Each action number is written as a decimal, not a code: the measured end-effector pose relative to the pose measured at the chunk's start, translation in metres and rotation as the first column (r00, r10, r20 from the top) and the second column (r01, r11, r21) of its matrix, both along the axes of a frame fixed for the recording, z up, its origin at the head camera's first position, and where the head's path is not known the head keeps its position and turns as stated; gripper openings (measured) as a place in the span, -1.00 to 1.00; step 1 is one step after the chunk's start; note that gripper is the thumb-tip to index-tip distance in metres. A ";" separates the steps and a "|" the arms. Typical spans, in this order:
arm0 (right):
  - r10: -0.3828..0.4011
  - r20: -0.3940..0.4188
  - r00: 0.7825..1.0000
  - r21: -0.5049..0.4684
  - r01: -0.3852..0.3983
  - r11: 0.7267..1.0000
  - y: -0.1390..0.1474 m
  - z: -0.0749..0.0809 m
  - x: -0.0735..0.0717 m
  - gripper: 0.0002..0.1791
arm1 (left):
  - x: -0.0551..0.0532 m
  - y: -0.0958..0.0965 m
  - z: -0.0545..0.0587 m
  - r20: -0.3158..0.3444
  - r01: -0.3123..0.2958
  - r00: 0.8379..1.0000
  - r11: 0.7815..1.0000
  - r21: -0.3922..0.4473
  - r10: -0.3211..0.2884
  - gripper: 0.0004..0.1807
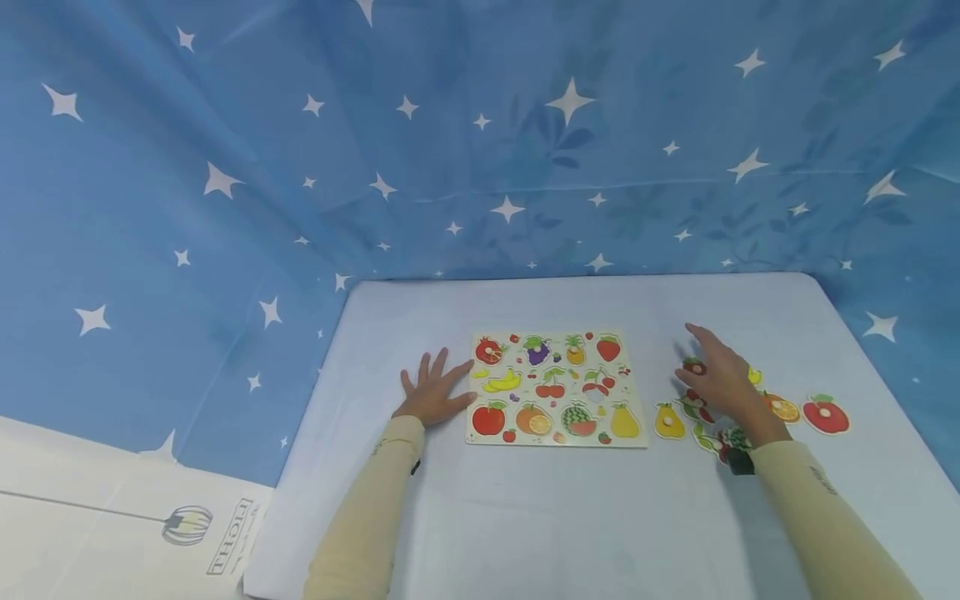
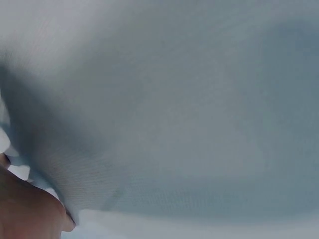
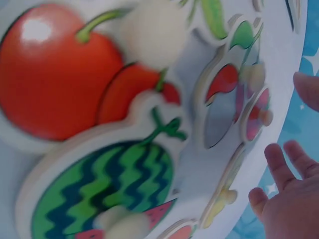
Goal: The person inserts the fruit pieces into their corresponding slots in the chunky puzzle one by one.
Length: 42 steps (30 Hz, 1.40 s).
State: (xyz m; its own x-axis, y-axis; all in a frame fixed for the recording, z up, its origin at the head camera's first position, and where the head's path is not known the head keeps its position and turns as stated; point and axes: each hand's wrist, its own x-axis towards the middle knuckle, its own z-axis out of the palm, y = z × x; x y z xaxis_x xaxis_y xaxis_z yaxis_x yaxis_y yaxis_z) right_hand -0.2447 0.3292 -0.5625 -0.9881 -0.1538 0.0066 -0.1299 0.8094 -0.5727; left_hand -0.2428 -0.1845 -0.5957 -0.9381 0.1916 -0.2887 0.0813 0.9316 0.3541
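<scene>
A cream rectangular fruit puzzle board point(image 1: 628, 390), printed with fruit in three rows, lies flat on the white table point(image 1: 555, 533). The left hand point(image 1: 432, 396) rests palm-down at its left edge, fingers spread. The right hand point(image 1: 722, 379) is positioned over knobbed fruit pieces point(image 3: 107, 174) right of the board, fingers extended and apart. The yellow pear piece point(image 1: 670, 421) lies nearest the board.
</scene>
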 end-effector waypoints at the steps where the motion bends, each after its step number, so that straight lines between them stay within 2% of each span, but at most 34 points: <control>1: -0.013 0.010 1.000 -0.001 0.013 1.000 0.001 0.000 0.001 -0.03 | 0.001 -0.001 0.001 0.002 -0.003 1.000 1.000 -0.004 0.003 -0.16; 5: -0.061 0.067 0.996 0.000 0.061 0.998 0.002 -0.001 0.002 -0.07 | 0.005 -0.002 0.007 0.016 -0.013 1.000 1.000 -0.003 0.013 -0.16; 12: -0.059 0.114 0.992 -0.058 0.066 0.996 0.005 -0.009 0.003 -0.20 | 0.009 -0.001 0.014 0.020 -0.013 1.000 1.000 0.011 0.013 -0.17; 18: -0.104 0.063 0.993 -0.032 0.106 0.994 -0.001 -0.015 0.005 -0.35 | 0.007 0.000 0.010 0.000 -0.002 1.000 1.000 0.023 0.002 -0.18; 23: -0.120 0.049 0.992 -0.043 0.122 0.992 -0.003 -0.017 0.004 -0.38 | 0.006 0.000 0.007 -0.008 0.004 1.000 1.000 -0.001 -0.004 -0.17; 32: -0.127 0.026 0.992 -0.068 0.128 0.989 -0.016 -0.017 -0.004 -0.39 | 0.007 0.003 0.013 -0.015 0.006 1.000 1.000 0.024 -0.006 -0.19; 42: -0.099 0.002 0.995 -0.108 0.098 0.989 -0.052 -0.011 -0.020 -0.39 | 0.010 0.005 0.016 -0.021 -0.003 1.000 1.000 0.014 0.003 -0.19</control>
